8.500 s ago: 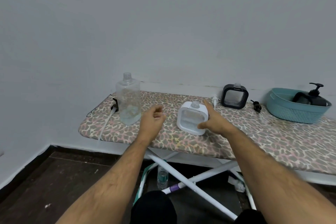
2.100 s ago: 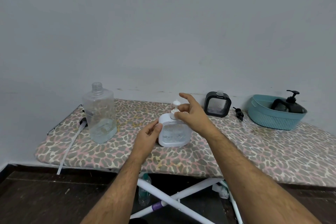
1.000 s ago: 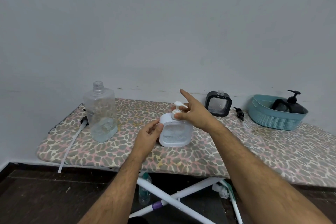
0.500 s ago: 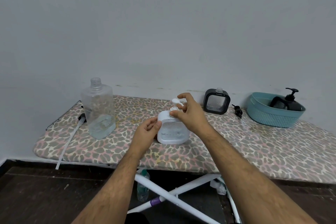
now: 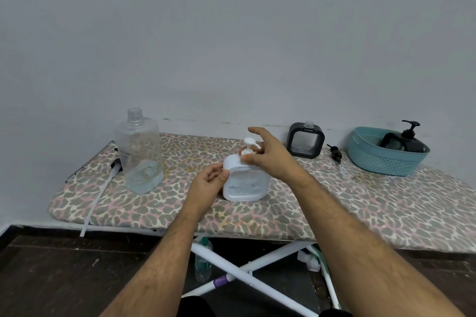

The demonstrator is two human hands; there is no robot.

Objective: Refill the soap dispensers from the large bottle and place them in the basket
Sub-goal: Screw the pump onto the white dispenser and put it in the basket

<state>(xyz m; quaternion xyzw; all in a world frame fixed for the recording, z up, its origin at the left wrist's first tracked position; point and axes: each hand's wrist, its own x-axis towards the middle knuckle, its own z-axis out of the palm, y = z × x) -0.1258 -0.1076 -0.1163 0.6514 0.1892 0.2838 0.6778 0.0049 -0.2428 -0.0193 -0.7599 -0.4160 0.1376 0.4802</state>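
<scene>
A white soap dispenser (image 5: pixel 244 180) stands upright near the middle of the leopard-print bench (image 5: pixel 360 203), with both hands on it. The left hand (image 5: pixel 207 185) grips the dispenser's left side, thumb across the upper front corner and fingers curled round behind. The right hand (image 5: pixel 270 156) is at the top: its thumb and curled fingers pinch the collar at the base of the white pump head (image 5: pixel 249 145), while the index finger sticks out straight above the pump, touching nothing. The pump nozzle points to the right, towards that hand.

To the left, well apart from the dispenser, the large clear bottle (image 5: pixel 139 152) stands upright with its neck uncapped and a little clear liquid at the bottom. A black pump cap with a long white tube (image 5: pixel 99 193) lies beside it, the tube hanging over the near edge of the bench.

At the far side, right of the hands, a black soap dispenser (image 5: pixel 305 143) stands without a pump, and a small black pump head (image 5: pixel 334 153) lies just to its right. Further right, the teal basket (image 5: pixel 381 159) sits on the bench and holds a black dispenser (image 5: pixel 404 140) with its pump fitted.
</scene>
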